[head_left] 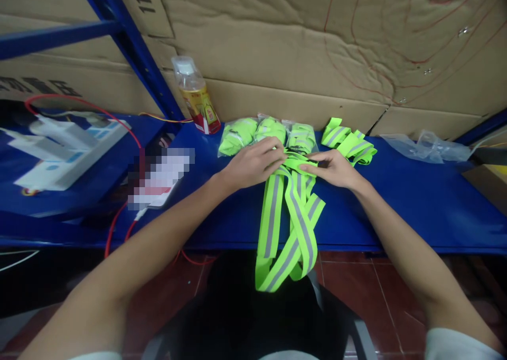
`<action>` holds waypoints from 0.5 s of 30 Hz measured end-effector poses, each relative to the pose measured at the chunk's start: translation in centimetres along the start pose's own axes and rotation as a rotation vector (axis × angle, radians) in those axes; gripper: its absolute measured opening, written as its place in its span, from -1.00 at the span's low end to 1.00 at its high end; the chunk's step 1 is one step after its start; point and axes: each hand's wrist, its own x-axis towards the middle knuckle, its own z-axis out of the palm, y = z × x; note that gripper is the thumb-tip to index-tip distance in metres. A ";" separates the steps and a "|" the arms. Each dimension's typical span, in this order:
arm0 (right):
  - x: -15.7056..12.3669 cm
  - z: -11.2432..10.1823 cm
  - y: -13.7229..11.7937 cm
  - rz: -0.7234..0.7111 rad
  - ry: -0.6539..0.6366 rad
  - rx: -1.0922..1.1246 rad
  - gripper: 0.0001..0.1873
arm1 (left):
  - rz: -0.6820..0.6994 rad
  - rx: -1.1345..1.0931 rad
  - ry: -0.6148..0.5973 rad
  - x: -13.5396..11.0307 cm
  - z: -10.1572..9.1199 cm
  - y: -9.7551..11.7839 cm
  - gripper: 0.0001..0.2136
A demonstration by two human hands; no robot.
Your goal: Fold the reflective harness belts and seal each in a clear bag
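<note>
A neon-yellow reflective strap (272,217) with a grey stripe hangs in long loops over the front edge of the blue table. My left hand (257,162) is closed on its upper end, the fingertips bent inward. From the other side my right hand (335,167) pinches the same strap between thumb and fingers. Just behind my hands lie clear bags of folded neon straps: one bag (238,135) at the left, another bag (270,129) in the middle and a third bag (301,136) at the right. A loose folded strap (352,144) rests beyond my right hand.
A bottle (201,103) with a yellow and red label stands at the back left. A phone (168,177) on a red cable and a white power strip (71,156) lie left. Clear plastic bags (430,147) lie at right on the blue table (407,212). Cardboard (277,48) backs it.
</note>
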 end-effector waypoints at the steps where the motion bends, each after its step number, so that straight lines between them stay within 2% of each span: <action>1: 0.1 0.1 0.2 -0.031 0.035 -0.034 -0.45 | 0.026 0.042 -0.011 0.0 0.0 0.0 -0.81; 3: 0.1 0.2 0.4 -0.100 0.076 -0.107 -0.53 | 0.018 0.079 -0.052 0.0 0.0 0.0 -0.80; 6: 0.1 0.3 0.5 -0.165 0.023 -0.196 -0.60 | -0.079 0.054 -0.131 -0.2 0.2 -0.4 -0.65; 9: 0.0 0.2 0.3 -0.160 -0.071 -0.268 -0.59 | -0.080 -0.034 -0.150 -0.6 0.6 -1.0 -0.77; 11: -0.1 0.1 0.1 -0.162 -0.117 -0.303 -0.56 | -0.069 -0.115 -0.106 -0.8 1.0 -1.3 -0.85; 13: -0.1 -0.2 -0.1 -0.168 -0.162 -0.316 -0.53 | -0.113 -0.187 -0.059 -1.0 1.3 -1.4 -0.87; 15: -0.1 -0.3 -0.3 -0.165 -0.200 -0.308 -0.50 | -0.172 -0.213 -0.080 -1.0 1.4 -1.4 -0.87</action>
